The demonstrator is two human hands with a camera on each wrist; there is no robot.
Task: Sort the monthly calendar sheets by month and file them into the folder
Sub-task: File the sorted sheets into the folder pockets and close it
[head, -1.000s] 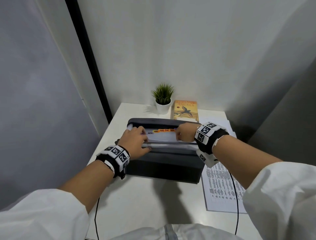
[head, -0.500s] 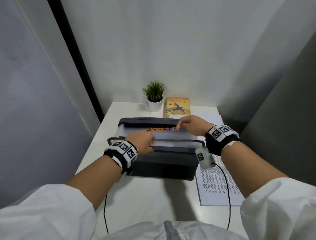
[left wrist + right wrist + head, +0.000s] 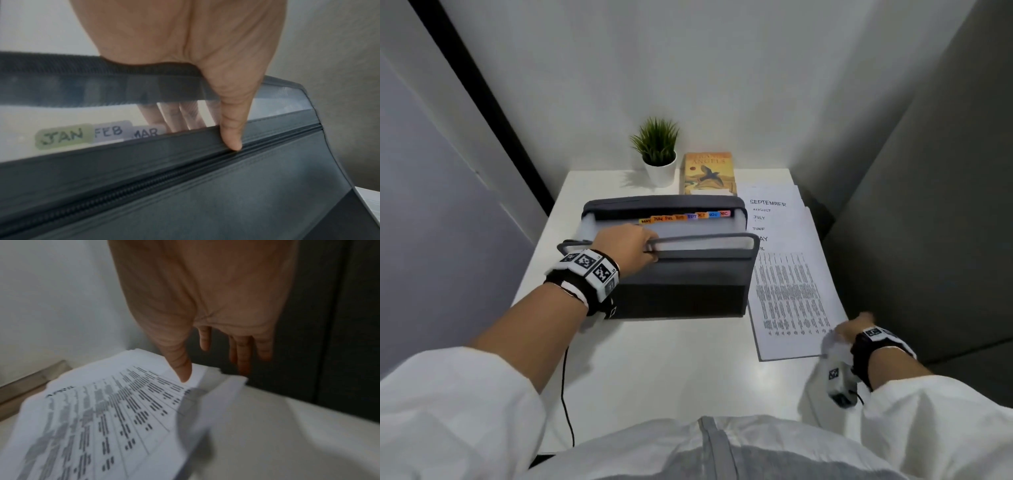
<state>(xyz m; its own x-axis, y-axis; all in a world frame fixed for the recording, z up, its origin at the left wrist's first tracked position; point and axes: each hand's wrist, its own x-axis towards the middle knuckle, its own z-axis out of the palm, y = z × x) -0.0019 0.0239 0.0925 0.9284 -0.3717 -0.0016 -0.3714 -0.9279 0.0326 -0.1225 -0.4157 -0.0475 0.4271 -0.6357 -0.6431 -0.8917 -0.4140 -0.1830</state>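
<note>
Grey accordion folder point(image 3: 681, 281) standing open mid-table point(image 3: 654, 359), coloured month tabs point(image 3: 685, 216) poking up inside, MAY through DEC readable from the head view, JAN/FEB/MAR from the left wrist view. Left hand point(image 3: 625, 248) hooked over the folder's near top edge: fingers point(image 3: 174, 116) tucked down inside behind the translucent front pocket, thumb point(image 3: 232, 129) pressed on the outside by the zipper, so gripping that front wall. Stack of calendar sheets point(image 3: 787, 274) lying flat on the table just right of the folder, fanned so SEPTEMBER, AUGUST, JULY, JUNE headings peek out at the far end, APRIL sheet on top. Right hand point(image 3: 851, 330) down at the stack's near right corner, blurry; thumb tip point(image 3: 184, 373) touching the top sheet, fingers point(image 3: 242, 353) hanging straight past the table edge, not closed on anything. Small potted plant point(image 3: 657, 154) and a paperback book point(image 3: 709, 173) at the back.
</note>
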